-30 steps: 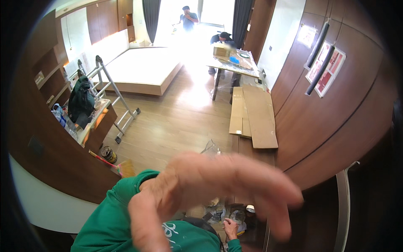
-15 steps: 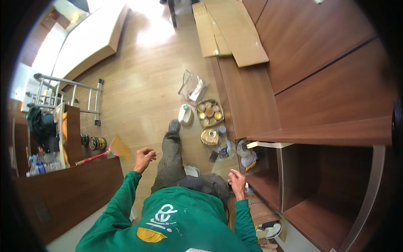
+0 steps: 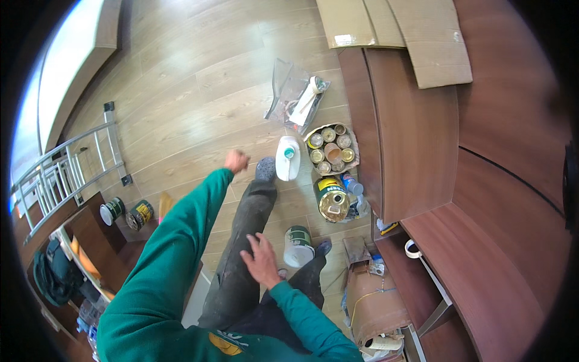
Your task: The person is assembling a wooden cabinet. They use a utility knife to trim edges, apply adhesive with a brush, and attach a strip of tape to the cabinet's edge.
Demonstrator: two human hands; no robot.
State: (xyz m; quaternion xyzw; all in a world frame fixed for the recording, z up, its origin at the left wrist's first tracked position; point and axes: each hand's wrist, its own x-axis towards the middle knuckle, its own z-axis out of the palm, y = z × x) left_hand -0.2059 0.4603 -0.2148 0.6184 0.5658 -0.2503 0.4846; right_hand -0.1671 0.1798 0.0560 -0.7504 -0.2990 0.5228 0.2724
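My left hand (image 3: 237,161) is held out over the floor beside my forward shoe, touching nothing that I can see. Its fingers are blurred and partly turned away. Low over my legs, my right hand (image 3: 262,262) is open with its fingers apart and empty. A white jug with a green cap (image 3: 287,158) stands just right of that shoe. Closest to my right hand is a green and white paint bucket (image 3: 298,246), upright between my feet. Beyond it are a gold metal can (image 3: 333,199), a blue-capped bottle (image 3: 352,184) and a carton of several small tins (image 3: 331,151).
A clear plastic bag (image 3: 295,96) lies past the jug. Brown cabinets (image 3: 416,139) line the right, with cardboard sheets (image 3: 434,42) on top and a tape roll (image 3: 412,249) on a shelf edge. An aluminium ladder (image 3: 78,157) and two paint cans (image 3: 140,215) are at left.
My view has tipped down and come nearer the tins and jug. My left hand has reached forward and my right hand has come in over my legs. The paint bucket now shows.
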